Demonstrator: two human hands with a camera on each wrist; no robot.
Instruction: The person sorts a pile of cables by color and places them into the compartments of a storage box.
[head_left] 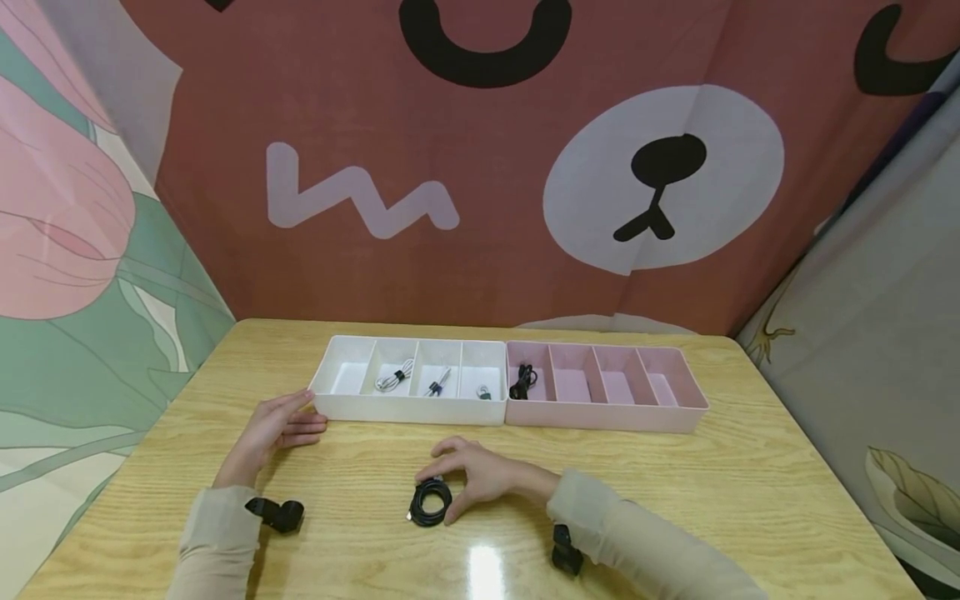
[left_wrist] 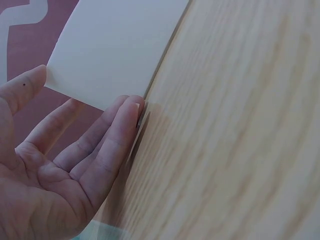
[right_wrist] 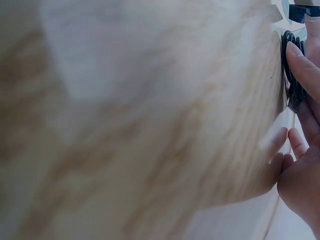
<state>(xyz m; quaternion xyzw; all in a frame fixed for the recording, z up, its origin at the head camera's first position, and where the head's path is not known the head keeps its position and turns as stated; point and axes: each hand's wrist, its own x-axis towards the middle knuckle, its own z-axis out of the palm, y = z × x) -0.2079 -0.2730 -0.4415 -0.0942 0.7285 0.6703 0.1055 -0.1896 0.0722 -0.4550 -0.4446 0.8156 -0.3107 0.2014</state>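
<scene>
A coiled black cable lies on the table in front of the boxes. My right hand holds the coil across its width, index finger at the far edge and thumb at the near edge. In the right wrist view the coil shows beside the thumb at the upper right. My left hand touches the left end of the white divided box, its fingers extended. The left wrist view shows those fingertips against the box's end wall.
Compartments of the white box hold a white cable, a small white-and-dark item and another small item. Adjoining it on the right, a pink divided box has a black cable in its leftmost compartment. Patterned cloth hangs behind the table.
</scene>
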